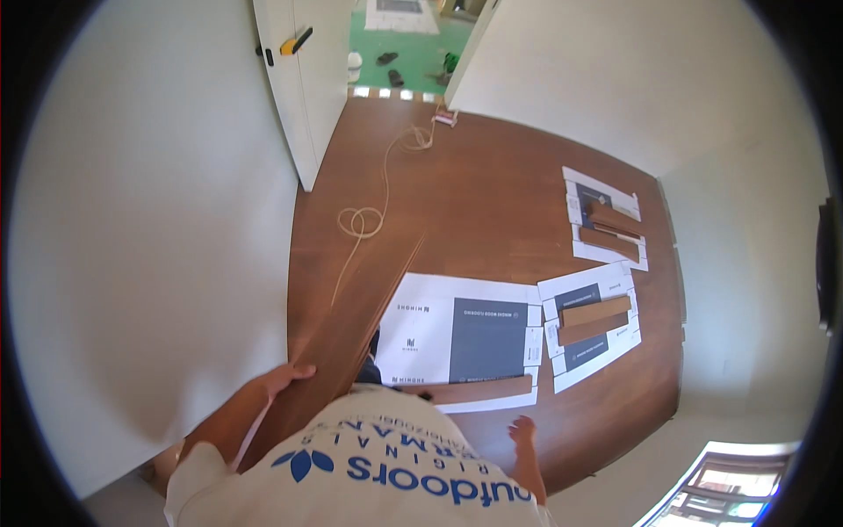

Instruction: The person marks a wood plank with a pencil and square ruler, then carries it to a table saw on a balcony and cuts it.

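Observation:
My left hand (288,378) is closed on the edge of a bundle of long brown floorboards (344,338), its thumb lying over the top face. The boards slant from beside my left arm forward and to the right; their near ends are partly hidden by my arm and shirt. At my right side, my right hand (522,430) hangs with its fingers loosely bent and apart, holding nothing that I can see. Nearest to it, a short board (492,388) lies along the near edge of a large white and grey cardboard sheet (426,307).
Two smaller cardboard sheets (560,371) (572,180) lie to the right, bearing short board pieces (595,321). A pale cord (384,189) loops over the brown floor. An open white door (299,114) with a yellow-and-black tool (297,42) stands far left; shoes (395,78) lie beyond the doorway.

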